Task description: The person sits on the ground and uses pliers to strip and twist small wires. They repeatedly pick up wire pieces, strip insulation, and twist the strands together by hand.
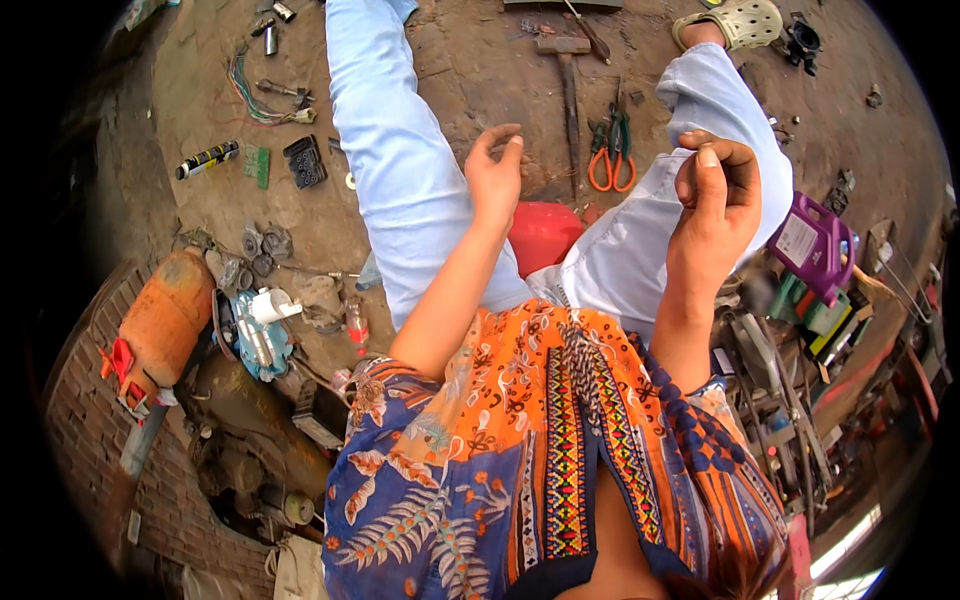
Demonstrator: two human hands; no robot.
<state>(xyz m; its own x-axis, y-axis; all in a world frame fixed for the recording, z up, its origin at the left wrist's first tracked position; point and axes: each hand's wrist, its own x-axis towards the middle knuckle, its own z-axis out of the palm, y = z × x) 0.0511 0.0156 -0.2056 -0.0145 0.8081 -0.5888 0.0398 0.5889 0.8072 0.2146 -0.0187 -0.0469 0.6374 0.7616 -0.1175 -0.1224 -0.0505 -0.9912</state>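
Head view: your left hand [494,182] is half-open, seemingly empty; your right hand [718,205] curls, contents I cannot tell. The hammer [569,95] lies between your legs [385,150], perhaps for reach.

No words or numbers can be made out clearly. A pale label [797,241] covers part of the purple jug [826,250] on the right, its print too small to read, while the black-and-yellow tube [207,159] at upper left bears pale, blurred markings. The small bottle [357,326] carries a red band, also illegible.
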